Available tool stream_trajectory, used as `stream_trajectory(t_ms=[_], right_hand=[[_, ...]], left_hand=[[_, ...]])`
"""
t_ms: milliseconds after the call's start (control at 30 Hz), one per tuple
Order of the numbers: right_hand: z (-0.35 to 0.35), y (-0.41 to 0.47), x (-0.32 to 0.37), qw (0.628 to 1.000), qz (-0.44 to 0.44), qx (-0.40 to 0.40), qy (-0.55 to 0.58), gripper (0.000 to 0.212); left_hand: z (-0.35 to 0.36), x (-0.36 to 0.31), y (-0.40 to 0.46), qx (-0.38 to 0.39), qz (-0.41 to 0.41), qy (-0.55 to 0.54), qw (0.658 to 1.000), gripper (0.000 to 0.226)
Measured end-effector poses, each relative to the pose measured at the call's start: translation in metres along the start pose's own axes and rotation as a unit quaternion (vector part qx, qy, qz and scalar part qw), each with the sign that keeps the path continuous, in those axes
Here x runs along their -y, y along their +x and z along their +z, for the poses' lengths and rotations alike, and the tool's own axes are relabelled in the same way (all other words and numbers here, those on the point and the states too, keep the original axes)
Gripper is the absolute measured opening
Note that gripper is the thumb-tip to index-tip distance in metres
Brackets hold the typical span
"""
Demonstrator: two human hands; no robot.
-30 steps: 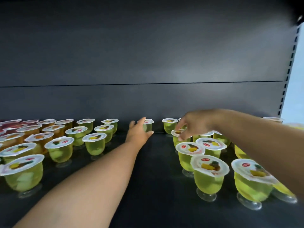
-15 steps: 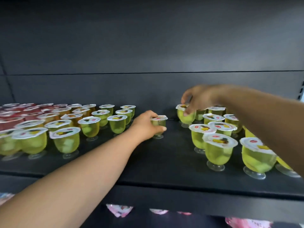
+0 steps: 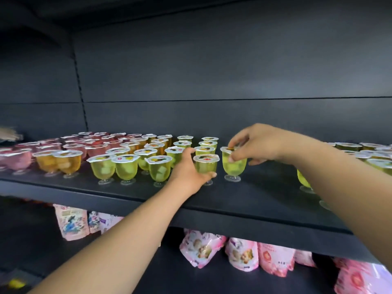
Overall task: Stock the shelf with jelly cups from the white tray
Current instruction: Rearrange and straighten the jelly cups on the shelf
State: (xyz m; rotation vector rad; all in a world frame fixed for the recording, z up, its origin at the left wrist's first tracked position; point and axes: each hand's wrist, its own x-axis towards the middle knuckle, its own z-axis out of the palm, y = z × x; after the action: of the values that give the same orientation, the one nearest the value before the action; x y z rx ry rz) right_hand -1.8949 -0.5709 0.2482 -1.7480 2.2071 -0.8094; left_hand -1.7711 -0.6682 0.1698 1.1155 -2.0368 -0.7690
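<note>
Rows of footed jelly cups stand on the dark shelf (image 3: pixel 244 200): pink ones (image 3: pixel 19 159) far left, orange ones (image 3: pixel 67 162), then green ones (image 3: pixel 125 167). My left hand (image 3: pixel 188 170) wraps around a green jelly cup (image 3: pixel 206 164) at the front of the green rows; the cup stands on the shelf. My right hand (image 3: pixel 256 143) pinches the lid rim of another green jelly cup (image 3: pixel 233 166) just to its right, foot on the shelf. More green cups (image 3: pixel 379 162) stand far right, partly behind my right forearm. The white tray is out of sight.
The dark back panel (image 3: pixel 212 71) rises behind the cups. Bare shelf lies between the two held cups and the right-hand group. Pink snack bags (image 3: pixel 241 253) fill the lower shelf under the front edge. A yellow object (image 3: pixel 16 283) sits at the bottom left.
Both hands have drawn their green cups forward and left, up against the green rows. The camera has pulled back and lowered, showing the shelf's front edge and the lower shelf.
</note>
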Motion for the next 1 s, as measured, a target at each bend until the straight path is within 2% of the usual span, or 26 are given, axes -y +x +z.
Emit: stream_trajectory(t_ms=[100,200,267,333,400,467,533,600,733,900,1000], right_hand=[[0.016,-0.009,0.001,0.999,0.012,0.029,0.04,0.028],[0.033,-0.013,-0.002,0.998,0.011,0.004,0.063,0.046],[0.044,-0.016,-0.008,0.994,0.006,-0.043,0.099,0.066],[0.06,-0.018,-0.014,0.987,0.027,-0.086,0.136,0.076],[0.074,-0.019,-0.015,0.978,0.041,-0.117,0.169,0.068],[0.084,-0.019,-0.013,0.973,0.023,-0.102,0.208,0.047],[0.088,-0.021,-0.005,0.974,0.012,-0.06,0.22,0.028],[0.089,-0.02,0.002,0.974,0.007,-0.035,0.223,0.022],[0.096,-0.012,0.013,0.982,0.008,-0.045,0.183,0.025],[0.109,-0.011,0.013,0.998,0.008,-0.05,0.034,0.041],[0.107,-0.015,0.014,0.997,0.01,-0.068,0.033,0.025]], left_hand=[[0.0,0.005,0.007,0.002,-0.023,0.005,1.0,0.084],[-0.01,0.013,-0.01,0.013,0.0,0.069,0.998,0.078],[-0.018,0.025,-0.036,-0.034,0.094,0.133,0.986,0.054],[-0.024,0.046,-0.062,-0.129,0.242,0.175,0.946,0.034],[-0.024,0.075,-0.07,-0.179,0.336,0.185,0.906,0.039],[-0.02,0.098,-0.066,-0.191,0.382,0.196,0.883,0.05],[-0.016,0.104,-0.067,-0.175,0.377,0.201,0.887,0.057],[-0.013,0.105,-0.067,-0.187,0.378,0.183,0.888,0.058],[-0.009,0.103,-0.067,-0.202,0.364,0.159,0.895,0.058],[-0.006,0.106,-0.07,-0.212,0.374,0.111,0.896,0.058],[-0.007,0.105,-0.071,-0.212,0.378,0.065,0.899,0.058]])
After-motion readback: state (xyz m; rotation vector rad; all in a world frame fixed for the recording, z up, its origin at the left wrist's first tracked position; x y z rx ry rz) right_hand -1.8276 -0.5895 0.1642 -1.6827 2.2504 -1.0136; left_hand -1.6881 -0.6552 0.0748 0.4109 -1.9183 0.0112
